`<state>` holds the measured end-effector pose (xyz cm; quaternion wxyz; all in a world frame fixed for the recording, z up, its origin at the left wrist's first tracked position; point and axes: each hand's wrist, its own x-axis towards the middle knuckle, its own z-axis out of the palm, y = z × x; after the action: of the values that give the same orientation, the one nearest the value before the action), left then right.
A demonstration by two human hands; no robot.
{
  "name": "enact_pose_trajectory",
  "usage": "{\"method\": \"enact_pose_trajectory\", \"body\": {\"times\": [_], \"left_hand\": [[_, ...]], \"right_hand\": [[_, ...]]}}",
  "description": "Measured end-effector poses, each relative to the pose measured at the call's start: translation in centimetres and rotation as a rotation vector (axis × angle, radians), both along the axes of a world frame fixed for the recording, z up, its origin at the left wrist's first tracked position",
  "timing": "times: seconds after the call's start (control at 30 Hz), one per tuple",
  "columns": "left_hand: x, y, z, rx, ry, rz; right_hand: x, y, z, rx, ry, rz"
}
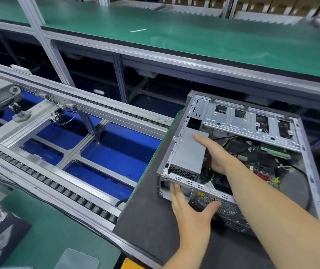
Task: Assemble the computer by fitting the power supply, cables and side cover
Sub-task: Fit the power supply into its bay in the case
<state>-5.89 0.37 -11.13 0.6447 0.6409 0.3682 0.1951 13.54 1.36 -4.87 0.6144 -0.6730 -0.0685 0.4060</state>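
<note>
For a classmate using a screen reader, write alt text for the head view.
A person's right hand presses the grey power supply into an open computer case, left hand flat against its rear panel. The case lies on a dark mat beside a roller conveyor.

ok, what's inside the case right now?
The case holds the grey power supply in its near-left corner, a drive bracket, motherboard and loose cables. The right hand and arm cover the middle.

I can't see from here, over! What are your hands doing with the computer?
Right hand flat on power supply, seated in case corner. Left hand open against rear panel. Side cover off. Nothing blocking.
</note>
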Motion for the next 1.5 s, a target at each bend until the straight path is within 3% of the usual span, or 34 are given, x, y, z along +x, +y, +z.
{"method": "enact_pose_trajectory", "body": {"times": [0.43,1.13,1.5], "left_hand": [[1.5,0.5,-1.4,-0.233,-0.075,-0.045],[1.2,0.2,-1.0,-0.135,-0.099,-0.036],[1.3,0.4,-0.4,-0.196,-0.062,-0.05]], "right_hand": [[1.0,0.0,-0.5,0.071,-0.019,-0.032],[1.5,-0.3,-1.5,0.016,-0.042,-0.05],[1.3,0.0,-1.7,0.002,-0.078,-0.107]]}}
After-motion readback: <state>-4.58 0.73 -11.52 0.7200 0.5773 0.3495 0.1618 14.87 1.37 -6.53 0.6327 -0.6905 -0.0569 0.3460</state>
